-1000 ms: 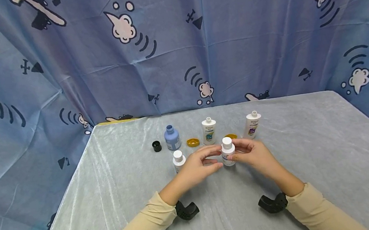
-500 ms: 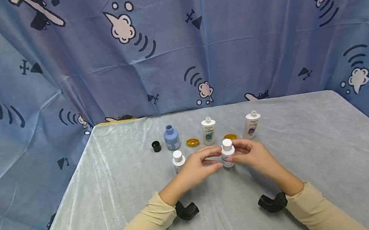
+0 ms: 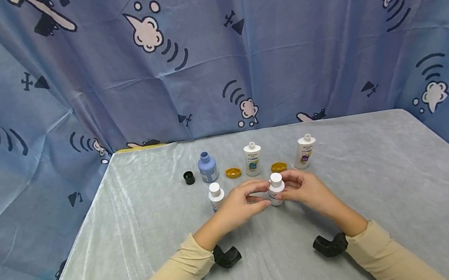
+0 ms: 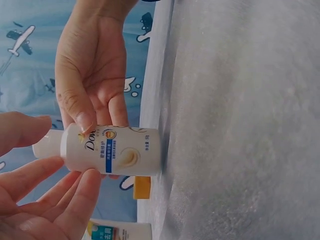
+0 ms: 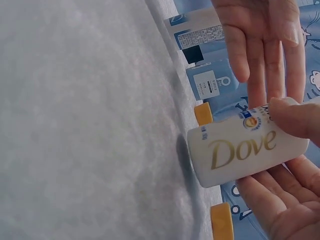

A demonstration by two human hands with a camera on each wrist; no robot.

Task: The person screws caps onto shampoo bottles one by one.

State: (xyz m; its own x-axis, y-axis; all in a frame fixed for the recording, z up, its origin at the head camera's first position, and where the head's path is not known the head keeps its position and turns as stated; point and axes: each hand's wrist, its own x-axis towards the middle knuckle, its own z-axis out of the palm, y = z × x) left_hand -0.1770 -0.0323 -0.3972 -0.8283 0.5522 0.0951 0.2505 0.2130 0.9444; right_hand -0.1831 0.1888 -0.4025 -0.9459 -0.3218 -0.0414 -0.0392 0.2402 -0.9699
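My R hand [image 3: 307, 191] pinches capped Dove btl [image 5: 242, 150]; L hand [image 3: 245, 201], fingers loosely apart, grips nil. Prob. ~half done: 9 o'clock white btl [image 3: 216, 197] capped, 3 back btls [image 3: 253, 161] (10–1 o'clock) capless.

To the person's right, beyond the right hand [image 3: 309, 191], the desk [image 3: 386, 177] lies wide open, with plenty of passage. Behind the Dove bottle [image 3: 274, 190], though, a row stands in the way: blue bottle [image 3: 208, 170], gold cap [image 3: 233, 173], teal-labelled bottle [image 3: 253, 160], second gold cap [image 3: 279, 167], purple-labelled bottle [image 3: 305, 151]. A white-capped bottle [image 3: 216, 197] crowds the left hand [image 3: 244, 201] on its outer side.
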